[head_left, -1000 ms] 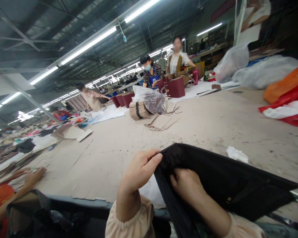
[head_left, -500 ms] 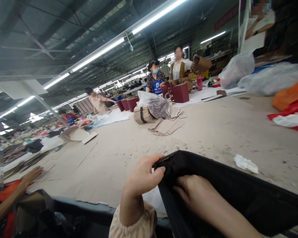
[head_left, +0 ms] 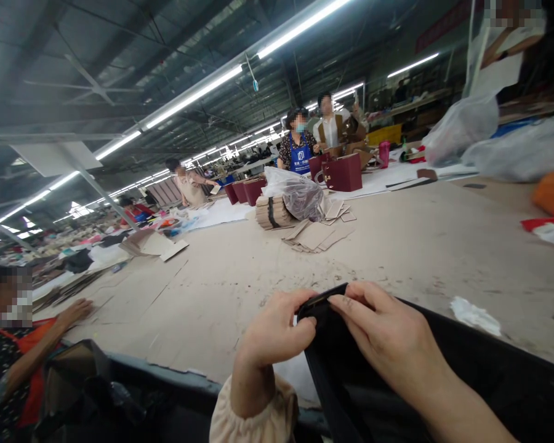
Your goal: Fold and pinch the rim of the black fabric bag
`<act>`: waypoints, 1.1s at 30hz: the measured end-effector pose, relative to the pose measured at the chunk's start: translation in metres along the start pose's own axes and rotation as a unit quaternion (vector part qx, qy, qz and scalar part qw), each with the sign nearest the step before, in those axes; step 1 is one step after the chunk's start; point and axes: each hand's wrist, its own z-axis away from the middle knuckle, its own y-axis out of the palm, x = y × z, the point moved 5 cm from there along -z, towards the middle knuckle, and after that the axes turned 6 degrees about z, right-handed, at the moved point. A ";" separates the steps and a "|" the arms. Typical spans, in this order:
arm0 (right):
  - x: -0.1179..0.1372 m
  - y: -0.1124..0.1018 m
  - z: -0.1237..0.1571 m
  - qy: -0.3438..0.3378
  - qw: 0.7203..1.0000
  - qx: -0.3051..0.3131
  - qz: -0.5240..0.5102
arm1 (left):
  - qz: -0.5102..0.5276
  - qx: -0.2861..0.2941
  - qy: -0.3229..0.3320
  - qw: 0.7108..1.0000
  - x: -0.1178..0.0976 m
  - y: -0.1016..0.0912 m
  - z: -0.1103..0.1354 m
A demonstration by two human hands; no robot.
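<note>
A black bag (head_left: 471, 351) stands at the lower right with its dark inside facing me. My left hand (head_left: 281, 326) is closed on its near left corner, thumb inside and fingers outside the rim. Right beside it, my right hand (head_left: 388, 332) pinches the top edge of the same bag close to that corner. Its fingertips press on the rim, and the far fingers reach over the edge. Much of the bag's lower part lies behind my right forearm or out of the frame.
Cardboard pieces (head_left: 316, 235), a bundled stack (head_left: 273, 213) and a clear plastic bag (head_left: 295, 191) lie mid-table. White crumpled tissue (head_left: 475, 315) is at right. Dark red boxy bags (head_left: 344, 172) stand farther back near co-workers. A co-worker's arm (head_left: 50, 344) rests on the table at left.
My right hand has come up out of the bag's inside to its top edge and now pinches the rim. My left hand keeps its hold on the corner.
</note>
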 end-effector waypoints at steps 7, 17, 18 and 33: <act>0.005 0.005 -0.007 0.031 0.998 0.029 0.054 | -0.007 0.002 0.003 1.000 0.001 -0.001 -0.001; 0.017 0.008 -0.010 0.071 0.997 -0.005 -0.003 | 0.006 -0.019 0.005 1.000 0.003 -0.006 0.005; 0.018 0.009 -0.009 0.058 0.998 0.002 -0.022 | 0.014 -0.020 0.003 1.000 0.004 -0.008 0.008; 0.016 0.021 -0.009 0.057 0.992 0.026 -0.113 | 0.184 0.048 0.031 0.981 0.021 -0.019 0.014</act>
